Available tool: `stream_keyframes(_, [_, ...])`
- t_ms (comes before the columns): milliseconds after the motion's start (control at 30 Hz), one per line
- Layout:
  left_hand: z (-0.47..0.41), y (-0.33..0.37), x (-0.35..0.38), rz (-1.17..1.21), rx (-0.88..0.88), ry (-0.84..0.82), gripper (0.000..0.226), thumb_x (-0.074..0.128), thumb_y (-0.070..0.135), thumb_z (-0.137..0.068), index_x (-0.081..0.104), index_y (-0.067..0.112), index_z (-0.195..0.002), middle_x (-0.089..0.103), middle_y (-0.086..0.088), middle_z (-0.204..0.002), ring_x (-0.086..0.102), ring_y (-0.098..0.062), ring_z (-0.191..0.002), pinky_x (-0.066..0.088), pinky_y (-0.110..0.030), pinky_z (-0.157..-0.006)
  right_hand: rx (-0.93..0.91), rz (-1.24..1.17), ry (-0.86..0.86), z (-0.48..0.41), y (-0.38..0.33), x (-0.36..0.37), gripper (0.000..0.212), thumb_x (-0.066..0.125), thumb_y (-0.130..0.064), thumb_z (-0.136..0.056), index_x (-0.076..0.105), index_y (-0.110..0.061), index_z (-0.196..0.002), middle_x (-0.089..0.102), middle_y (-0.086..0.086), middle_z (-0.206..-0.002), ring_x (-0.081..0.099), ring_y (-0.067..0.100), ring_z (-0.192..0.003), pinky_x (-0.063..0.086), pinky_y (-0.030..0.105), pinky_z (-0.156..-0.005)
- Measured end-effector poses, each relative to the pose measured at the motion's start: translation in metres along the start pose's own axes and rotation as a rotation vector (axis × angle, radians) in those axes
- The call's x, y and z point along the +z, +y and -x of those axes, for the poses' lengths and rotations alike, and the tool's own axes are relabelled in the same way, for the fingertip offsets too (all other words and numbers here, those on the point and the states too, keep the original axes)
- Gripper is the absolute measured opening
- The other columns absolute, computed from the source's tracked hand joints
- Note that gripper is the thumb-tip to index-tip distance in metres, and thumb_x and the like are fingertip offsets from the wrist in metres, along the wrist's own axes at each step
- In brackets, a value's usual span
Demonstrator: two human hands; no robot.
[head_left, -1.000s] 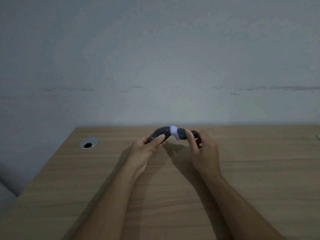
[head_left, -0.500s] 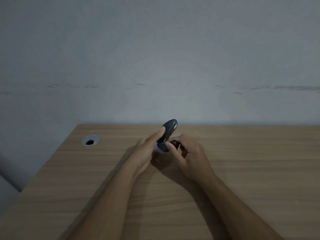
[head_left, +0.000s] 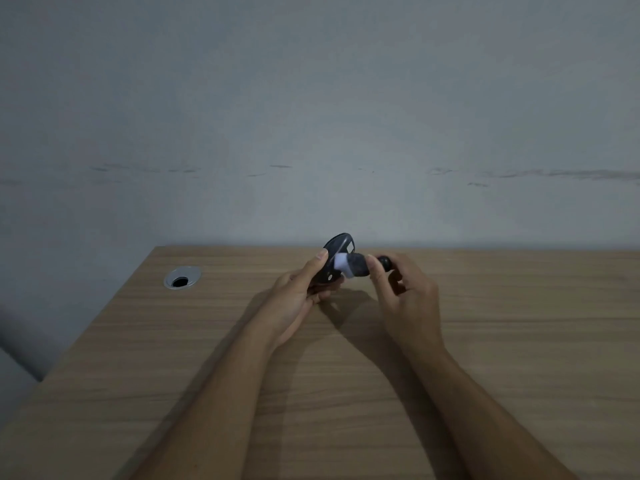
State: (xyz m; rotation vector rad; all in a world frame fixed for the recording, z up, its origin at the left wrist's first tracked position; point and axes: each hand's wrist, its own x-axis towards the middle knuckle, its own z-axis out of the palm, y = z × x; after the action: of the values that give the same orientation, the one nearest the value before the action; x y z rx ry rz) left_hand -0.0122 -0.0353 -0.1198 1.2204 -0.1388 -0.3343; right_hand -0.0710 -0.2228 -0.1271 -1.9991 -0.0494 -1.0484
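Gripping dark disc (head_left: pixel 337 249): left hand (head_left: pixel 294 299) | right hand (head_left: pixel 408 299) pinching knobbed piece (head_left: pixel 356 265) | near desk (head_left: pixel 519 306) far edge

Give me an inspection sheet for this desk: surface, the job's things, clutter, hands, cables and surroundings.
Surface: wooden desk, dimly lit.
Job's things: dark oval part and white-tipped piece, seemingly touching, held over the desk.
Clutter: nothing seen.
Hands: left hand grips the dark oval part; right hand pinches the white-tipped piece.
Cables: nothing seen; cable grommet at far left.
Surroundings: grey wall with scuff marks.
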Motion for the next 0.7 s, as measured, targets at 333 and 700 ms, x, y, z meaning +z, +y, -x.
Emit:
stream_keyframes(333, [-0.001, -0.002, -0.002, -0.013, -0.012, -0.015, 0.047, 0.07, 0.049, -0.099, 0.082, 0.007, -0.116, 0.082, -0.025, -0.121, 0.078, -0.019, -0.103, 0.06, -0.028, -0.09, 0.155, -0.025, -0.091, -0.004, 0.014, -0.006, 0.01, 0.076, -0.032, -0.106, 0.085, -0.027, -0.104, 0.079, -0.014, -0.088, 0.066, -0.004, -0.073, 0.044, 0.009, -0.067])
stream_keyframes(700, [-0.007, -0.017, -0.001, -0.348, 0.213, 0.259, 0.05, 0.088, 0.06, -0.075, 0.082, 0.026, -0.11, 0.086, 0.0, -0.102, 0.082, -0.013, -0.089, 0.065, -0.032, -0.081, 0.198, -0.08, -0.088, -0.004, 0.019, -0.007, 0.014, 0.074, -0.033, -0.107, 0.079, -0.029, -0.094, 0.073, -0.007, -0.075, 0.058, 0.0, -0.063, 0.044, 0.019, -0.061])
